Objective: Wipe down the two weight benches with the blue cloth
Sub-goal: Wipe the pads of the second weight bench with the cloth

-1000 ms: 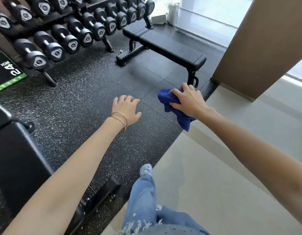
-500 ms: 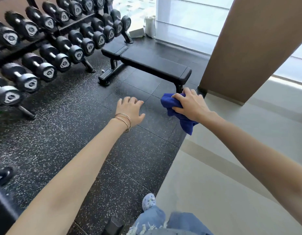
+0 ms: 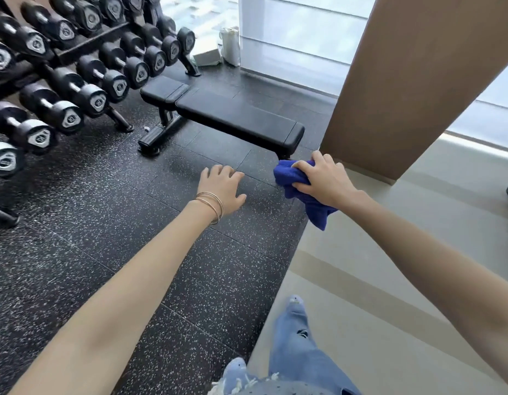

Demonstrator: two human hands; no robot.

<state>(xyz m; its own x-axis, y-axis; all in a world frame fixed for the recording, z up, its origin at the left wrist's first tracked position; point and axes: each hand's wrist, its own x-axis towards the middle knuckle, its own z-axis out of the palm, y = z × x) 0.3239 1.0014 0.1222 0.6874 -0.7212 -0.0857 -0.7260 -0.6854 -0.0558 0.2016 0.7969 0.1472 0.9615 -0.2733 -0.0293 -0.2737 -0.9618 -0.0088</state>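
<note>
Head view: right hand [image 3: 324, 181] grips bunched blue cloth [image 3: 289, 176] — fingers curled round it, tail hanging below wrist. Cloth in air, just short of near end of weight bench [image 3: 232, 115]. Left hand [image 3: 222, 186] out over speckled rubber floor [image 3: 104, 223], fingers relaxed, empty; bangles [image 3: 211, 205] on wrist. Versus half-second ago — bench nearer, dumbbell rack [image 3: 76, 89] larger at left, grip unchanged.

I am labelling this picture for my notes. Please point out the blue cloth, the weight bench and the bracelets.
blue cloth [image 3: 288, 178], head view, on the bunched part beside the fingers.
weight bench [image 3: 235, 118], head view, on the long black pad.
bracelets [image 3: 211, 204], head view, on the bands at the wrist.
</note>
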